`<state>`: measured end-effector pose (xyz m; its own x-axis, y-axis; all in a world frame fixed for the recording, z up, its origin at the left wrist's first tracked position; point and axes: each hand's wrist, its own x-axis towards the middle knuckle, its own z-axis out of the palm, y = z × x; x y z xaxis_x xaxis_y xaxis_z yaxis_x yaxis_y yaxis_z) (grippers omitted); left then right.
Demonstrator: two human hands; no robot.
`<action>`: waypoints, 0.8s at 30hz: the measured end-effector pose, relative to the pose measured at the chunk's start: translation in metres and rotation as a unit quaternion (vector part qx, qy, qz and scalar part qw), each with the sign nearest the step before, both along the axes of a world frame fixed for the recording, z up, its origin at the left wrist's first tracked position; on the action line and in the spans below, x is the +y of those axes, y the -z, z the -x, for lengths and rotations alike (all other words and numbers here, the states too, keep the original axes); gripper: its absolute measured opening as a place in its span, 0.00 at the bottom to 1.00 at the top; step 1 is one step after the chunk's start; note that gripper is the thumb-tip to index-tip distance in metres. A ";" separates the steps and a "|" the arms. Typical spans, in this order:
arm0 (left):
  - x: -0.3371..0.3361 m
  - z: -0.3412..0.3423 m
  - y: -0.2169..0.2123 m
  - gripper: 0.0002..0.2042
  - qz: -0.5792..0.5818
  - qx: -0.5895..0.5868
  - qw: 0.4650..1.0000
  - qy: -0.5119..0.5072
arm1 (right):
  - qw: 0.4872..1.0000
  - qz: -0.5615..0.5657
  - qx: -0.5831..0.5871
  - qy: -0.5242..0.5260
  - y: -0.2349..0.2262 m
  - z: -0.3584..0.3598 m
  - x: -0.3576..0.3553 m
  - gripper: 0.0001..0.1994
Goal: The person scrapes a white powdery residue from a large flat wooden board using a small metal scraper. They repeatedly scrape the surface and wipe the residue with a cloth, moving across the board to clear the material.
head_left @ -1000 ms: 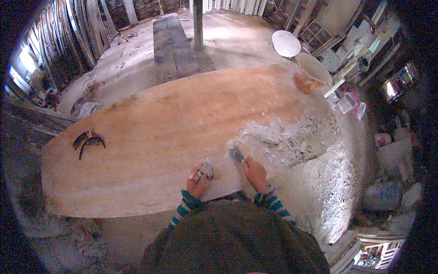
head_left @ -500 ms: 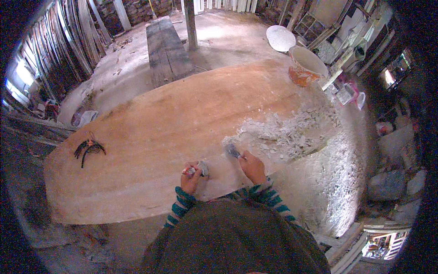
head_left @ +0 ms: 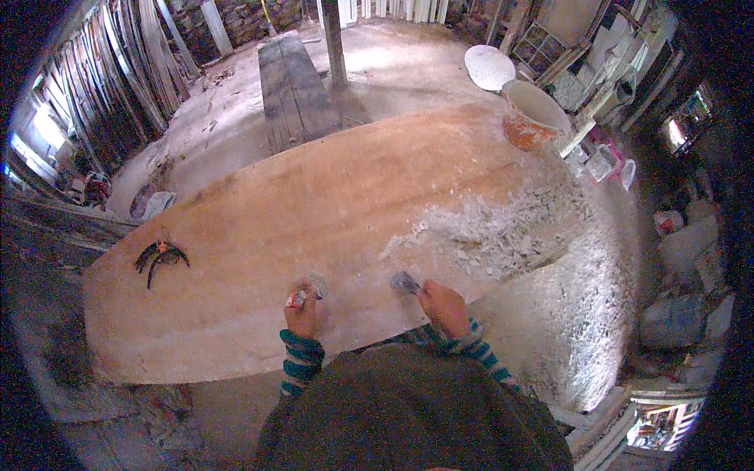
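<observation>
A long reddish wooden tabletop (head_left: 298, 228) lies in front of me. My left hand (head_left: 301, 315) is closed around a small scraper (head_left: 312, 289) with its blade resting on the wood near the front edge. My right hand (head_left: 443, 306) grips a second scraper (head_left: 404, 282), its blade flat on the wood just left of a heap of white scraped flakes (head_left: 503, 231). Both hands sit side by side, a short gap apart. Striped sleeve cuffs cover my wrists.
A black tool with curved handles (head_left: 161, 256) lies at the tabletop's left end. An orange and white bucket (head_left: 529, 116) stands at the far right end, a white disc (head_left: 488, 66) behind it. A dark bench (head_left: 292, 88) and a post (head_left: 334, 39) stand beyond. White dust covers the floor at right.
Both hands stay on the scrapers near the front edge; the right scraper has shifted slightly along the wood. The view has tilted a little.
</observation>
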<state>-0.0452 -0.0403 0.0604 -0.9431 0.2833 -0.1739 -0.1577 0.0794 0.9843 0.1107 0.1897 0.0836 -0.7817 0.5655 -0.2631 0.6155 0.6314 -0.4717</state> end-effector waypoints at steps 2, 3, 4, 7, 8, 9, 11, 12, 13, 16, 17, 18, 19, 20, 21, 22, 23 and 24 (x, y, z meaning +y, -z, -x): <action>-0.004 0.012 0.017 0.08 -0.025 0.082 0.996 -0.028 | 0.999 0.011 0.040 -0.011 0.007 -0.027 -0.005 0.11; -0.004 0.016 0.027 0.08 -0.009 0.089 0.996 -0.015 | 0.999 0.009 0.044 0.003 0.011 -0.027 -0.006 0.11; -0.002 0.021 0.035 0.08 0.006 0.098 0.995 -0.003 | 0.999 0.006 0.052 0.016 0.017 -0.023 -0.007 0.11; 0.014 0.016 0.034 0.08 0.137 0.168 0.976 0.035 | 0.997 0.020 0.073 0.028 0.025 -0.009 0.001 0.11; 0.026 0.011 0.030 0.08 0.195 0.197 0.960 0.047 | 0.996 0.029 0.080 0.028 0.025 -0.007 0.006 0.11; 0.037 0.010 0.035 0.09 0.276 0.260 0.922 0.078 | 0.993 0.040 0.101 0.037 0.022 -0.009 0.010 0.11; 0.071 -0.001 0.030 0.10 0.381 0.274 0.870 0.149 | 0.987 0.062 0.138 0.054 0.007 -0.028 0.021 0.12; 0.098 -0.008 0.020 0.10 0.407 0.231 0.863 0.190 | 0.983 0.089 0.117 0.107 -0.005 -0.040 0.027 0.12; 0.122 -0.015 0.021 0.11 0.360 0.249 0.875 0.207 | 0.976 0.117 0.097 0.153 -0.011 -0.052 0.034 0.13; 0.215 -0.046 0.035 0.12 0.236 0.247 0.893 0.292 | 0.951 0.111 0.139 0.252 -0.004 -0.104 0.069 0.13; 0.245 -0.052 0.036 0.12 0.245 0.202 0.882 0.349 | 0.944 0.127 0.128 0.277 -0.028 -0.111 0.076 0.12; 0.270 -0.064 0.053 0.12 0.181 0.276 0.893 0.307 | 0.948 0.101 0.150 0.263 -0.021 -0.121 0.090 0.12; 0.288 -0.071 0.067 0.12 0.117 0.349 0.891 0.265 | 0.949 0.075 0.173 0.252 -0.009 -0.138 0.105 0.11; 0.299 -0.073 0.065 0.11 0.044 0.254 0.933 0.250 | 0.947 0.047 0.196 0.250 -0.002 -0.151 0.122 0.11; 0.305 -0.075 0.060 0.11 -0.030 0.154 0.960 0.232 | 0.947 0.039 0.221 0.229 -0.006 -0.157 0.135 0.10; 0.303 -0.075 0.042 0.10 -0.112 0.083 0.964 0.226 | 0.946 0.033 0.244 0.213 -0.013 -0.167 0.148 0.10; 0.301 -0.074 0.022 0.10 -0.194 0.011 0.957 0.214 | 0.942 0.026 0.267 0.201 -0.018 -0.177 0.159 0.10; 0.281 -0.058 0.032 0.09 -0.152 0.073 0.967 0.190 | 0.943 0.045 0.262 0.198 -0.017 -0.185 0.171 0.10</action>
<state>0.0133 0.2404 0.0280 -0.7690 0.6317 0.0982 -0.0324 -0.1920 0.9809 0.2962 0.3608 0.1009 -0.5498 0.8344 0.0395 0.4618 0.3431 -0.8179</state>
